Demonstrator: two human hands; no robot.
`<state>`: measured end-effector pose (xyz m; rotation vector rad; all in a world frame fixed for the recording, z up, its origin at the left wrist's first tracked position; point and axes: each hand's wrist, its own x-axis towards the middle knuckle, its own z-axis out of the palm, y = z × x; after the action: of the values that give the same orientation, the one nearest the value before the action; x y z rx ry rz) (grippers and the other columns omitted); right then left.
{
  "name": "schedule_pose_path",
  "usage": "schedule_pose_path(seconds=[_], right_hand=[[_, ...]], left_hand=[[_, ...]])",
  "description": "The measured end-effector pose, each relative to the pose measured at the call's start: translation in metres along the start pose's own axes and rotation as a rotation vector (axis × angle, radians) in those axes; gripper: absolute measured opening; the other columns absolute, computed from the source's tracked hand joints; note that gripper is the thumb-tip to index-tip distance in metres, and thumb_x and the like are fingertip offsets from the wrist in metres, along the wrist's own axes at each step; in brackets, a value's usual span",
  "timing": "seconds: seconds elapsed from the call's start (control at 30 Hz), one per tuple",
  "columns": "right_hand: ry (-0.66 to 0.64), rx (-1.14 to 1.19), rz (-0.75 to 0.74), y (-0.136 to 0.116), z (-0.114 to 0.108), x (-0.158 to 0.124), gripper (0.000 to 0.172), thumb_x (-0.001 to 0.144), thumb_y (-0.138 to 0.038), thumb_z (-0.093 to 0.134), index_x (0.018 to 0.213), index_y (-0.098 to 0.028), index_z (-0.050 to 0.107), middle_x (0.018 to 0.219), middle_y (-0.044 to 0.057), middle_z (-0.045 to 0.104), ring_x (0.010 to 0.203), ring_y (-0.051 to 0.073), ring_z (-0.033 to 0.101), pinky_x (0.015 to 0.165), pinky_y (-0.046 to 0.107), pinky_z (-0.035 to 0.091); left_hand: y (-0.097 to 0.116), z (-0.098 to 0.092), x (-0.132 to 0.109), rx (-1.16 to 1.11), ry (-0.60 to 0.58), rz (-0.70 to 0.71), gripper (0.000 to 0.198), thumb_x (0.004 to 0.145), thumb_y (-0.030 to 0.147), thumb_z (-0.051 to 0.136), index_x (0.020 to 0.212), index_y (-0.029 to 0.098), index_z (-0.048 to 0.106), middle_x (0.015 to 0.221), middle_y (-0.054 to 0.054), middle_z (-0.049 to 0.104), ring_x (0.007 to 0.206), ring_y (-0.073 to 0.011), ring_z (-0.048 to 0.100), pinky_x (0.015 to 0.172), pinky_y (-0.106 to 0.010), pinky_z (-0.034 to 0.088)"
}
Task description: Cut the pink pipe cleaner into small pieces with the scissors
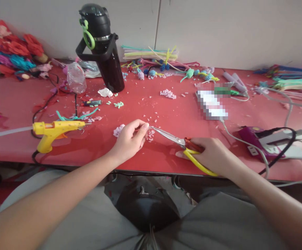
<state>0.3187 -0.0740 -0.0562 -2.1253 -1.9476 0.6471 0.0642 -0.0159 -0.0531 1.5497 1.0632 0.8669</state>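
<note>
- Nearest, a person's lap in grey trousers (pixel 224 222) sits below the near edge of a red bench (pixel 153 158).
- At the near edge, slightly right, the right hand (pixel 215 152) has its grip wrapped around the yellow and orange handles of scissors (pixel 168 135), which point left.
- Left of the blades, the left hand (pixel 131 139) holds its grip closed, thumb against fingertip; anything pinched there is too small to make out.
- The scissor tips meet those fingertips, above loose pink bits (pixel 150 136). For clean snipping, it would seem wise to leave a little material showing beyond the thumb, cut with the tips and keep skin clear.
- Just left of the left hand is a pink pile (pixel 118 130).
- Farther left lies a yellow glue gun (pixel 49 129); at right, a phone (pixel 212 106), blurred, and cables (pixel 234 135).
- Across the bench, scraps are scattered around a black bottle (pixel 111 69).
- At the far edge, bundled fuzzy stems (pixel 140 53) lie before a plain pale wall (pixel 205 31).
</note>
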Motion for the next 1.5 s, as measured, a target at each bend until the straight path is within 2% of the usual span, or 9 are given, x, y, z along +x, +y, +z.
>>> schedule_pose_path(seconds=[0.27,0.47,0.7,0.87,1.27,1.5], right_hand=[[0.027,0.019,-0.023,-0.0024,-0.0038,-0.0039,0.066,0.066,-0.08,0.066,0.057,-0.022,0.034,0.058,-0.006,0.022,0.059,0.012,0.019,0.047,0.026,0.022],[0.016,0.006,-0.039,0.0015,-0.0003,-0.0018,0.066,0.065,-0.079,0.067,0.057,-0.022,0.035,0.056,-0.006,0.026,0.058,0.012,0.019,0.046,0.025,0.023],[0.036,0.007,-0.023,0.0033,0.0031,0.0003,0.067,0.063,-0.081,0.066,0.057,-0.022,0.036,0.056,-0.005,0.031,0.056,0.011,0.022,0.046,0.025,0.023],[0.068,-0.02,0.007,-0.0017,0.0011,-0.0019,0.07,0.061,-0.084,0.064,0.055,-0.022,0.031,0.054,-0.006,0.027,0.056,0.011,0.019,0.046,0.025,0.022],[0.057,-0.016,-0.036,0.0041,0.0053,-0.001,0.065,0.065,-0.077,0.069,0.057,-0.023,0.033,0.056,-0.006,0.029,0.058,0.012,0.02,0.047,0.026,0.022],[0.052,-0.016,-0.015,0.0055,0.006,0.0005,0.066,0.064,-0.078,0.068,0.056,-0.023,0.034,0.055,-0.005,0.029,0.057,0.012,0.021,0.047,0.026,0.022]], left_hand=[[-0.001,0.0008,0.0005,-0.011,0.003,-0.006,0.03,0.102,0.03,0.045,0.074,0.018,0.047,0.051,0.007,0.041,0.039,-0.0034,0.038,0.038,-0.016,0.034],[-0.0016,-0.0001,0.0017,0.017,0.005,0.015,0.031,0.102,0.03,0.045,0.073,0.019,0.046,0.05,0.008,0.039,0.038,-0.0035,0.038,0.039,-0.017,0.034],[0.0002,0.0012,0.0026,-0.016,-0.002,-0.025,0.032,0.102,0.029,0.045,0.072,0.018,0.046,0.051,0.008,0.041,0.037,-0.0029,0.039,0.038,-0.016,0.033],[0.0015,0.0013,0.0015,-0.054,-0.004,-0.059,0.032,0.103,0.027,0.042,0.072,0.018,0.045,0.052,0.008,0.042,0.036,-0.0023,0.04,0.035,-0.015,0.033],[-0.0025,0.0012,0.0018,-0.037,-0.009,-0.014,0.033,0.102,0.03,0.043,0.071,0.018,0.045,0.055,0.007,0.042,0.038,-0.0024,0.04,0.035,-0.015,0.032],[-0.0033,0.0015,0.0032,-0.024,-0.018,-0.002,0.034,0.103,0.03,0.043,0.071,0.018,0.046,0.056,0.006,0.045,0.039,-0.0025,0.041,0.037,-0.015,0.033]])
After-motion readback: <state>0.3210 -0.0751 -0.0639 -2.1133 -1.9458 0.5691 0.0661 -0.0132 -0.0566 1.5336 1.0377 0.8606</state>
